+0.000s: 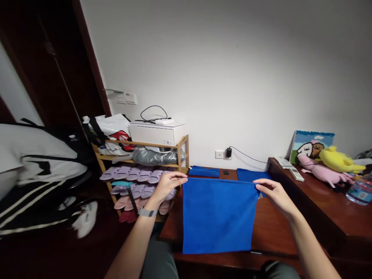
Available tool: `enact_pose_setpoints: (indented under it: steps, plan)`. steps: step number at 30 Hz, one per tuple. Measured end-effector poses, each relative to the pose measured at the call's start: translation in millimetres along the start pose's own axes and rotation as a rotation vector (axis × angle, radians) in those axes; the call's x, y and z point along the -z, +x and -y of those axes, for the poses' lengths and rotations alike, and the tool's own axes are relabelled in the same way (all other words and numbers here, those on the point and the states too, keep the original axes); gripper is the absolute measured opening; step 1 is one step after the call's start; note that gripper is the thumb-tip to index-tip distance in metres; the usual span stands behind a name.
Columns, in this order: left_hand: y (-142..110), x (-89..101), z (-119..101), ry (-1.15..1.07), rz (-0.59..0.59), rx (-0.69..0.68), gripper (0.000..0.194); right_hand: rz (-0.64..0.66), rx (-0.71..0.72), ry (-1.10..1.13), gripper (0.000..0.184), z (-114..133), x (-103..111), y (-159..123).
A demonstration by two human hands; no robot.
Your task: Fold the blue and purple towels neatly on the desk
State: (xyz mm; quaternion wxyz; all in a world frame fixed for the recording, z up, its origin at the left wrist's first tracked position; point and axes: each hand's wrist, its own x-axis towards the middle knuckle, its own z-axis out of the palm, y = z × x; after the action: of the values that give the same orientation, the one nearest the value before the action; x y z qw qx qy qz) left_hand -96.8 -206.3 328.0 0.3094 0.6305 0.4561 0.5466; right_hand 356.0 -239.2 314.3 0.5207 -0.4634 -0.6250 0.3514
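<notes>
a blue cloth (219, 217) hangs in front of and over the wooden counter (276, 228), held up by two bare hands. the fingers (180, 179) of the left hand (167, 188) are closed in a pinch on its upper left corner; those of the right hand (274, 193) pinch the upper right corner. the piece appears to be at an open, spread stage: its face is displayed and no crosswise fold is evident, though whether it is one layer or two cannot be told. toward the wall (221, 85), a narrow blue piece (204, 171) and a broader blue piece (251, 176) lie low and flat on the counter, apart from each other. the narrow one looks folded and may represent a more advanced state; the state of the broader one, partly hidden, cannot be judged. by this reading, the held piece is yet to be laid down. material and form: the held cloth is soft, matte and thin, nearly square, with a stitched-looking line along its taut top edge, faint darker mottling across its face, and a slightly slanting lower edge. the counter is smooth, reddish brown and faintly glossy; the wall is plain, pale and matte.
</notes>
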Motion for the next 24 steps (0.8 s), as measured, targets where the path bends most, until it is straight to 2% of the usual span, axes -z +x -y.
enact_pose_setpoints:
  steps: [4, 10, 13, 15, 17, 19, 21, 24]
  plan:
    - [-11.2, -6.6, 0.0, -0.025, -0.021, -0.048, 0.052, -0.051, 0.096, -0.118, 0.058, 3.4, 1.4, -22.8]
    - [-44.3, 5.9, -0.3, 0.017, -0.076, -0.266, 0.043, -0.094, 0.212, -0.197, 0.041, 6.9, 10.0, -61.4]
    - [-45.8, 7.5, 8.8, 0.024, -0.111, -0.272, 0.041, -0.119, 0.251, -0.188, 0.036, 4.8, 11.0, -68.5]
    - [-36.1, 2.6, 21.8, 0.010, -0.123, -0.222, 0.041, -0.139, 0.223, -0.173, 0.036, -2.2, 9.0, -64.6]
    - [-19.0, -6.9, 43.4, -0.018, -0.104, -0.143, 0.045, -0.159, 0.152, -0.162, 0.038, -17.6, 4.9, -53.2]
    - [2.6, -20.0, 75.2, -0.036, -0.049, -0.063, 0.050, -0.160, 0.072, -0.147, 0.043, -44.3, -1.6, -34.9]
    - [24.9, -35.9, 116.0, -0.010, 0.025, -0.001, 0.053, -0.137, 0.012, -0.132, 0.048, -83.0, -11.6, -11.4]
    - [51.6, -63.5, 183.7, 0.110, 0.117, 0.071, 0.048, -0.098, -0.058, -0.145, 0.060, -156.4, -34.4, 26.4]
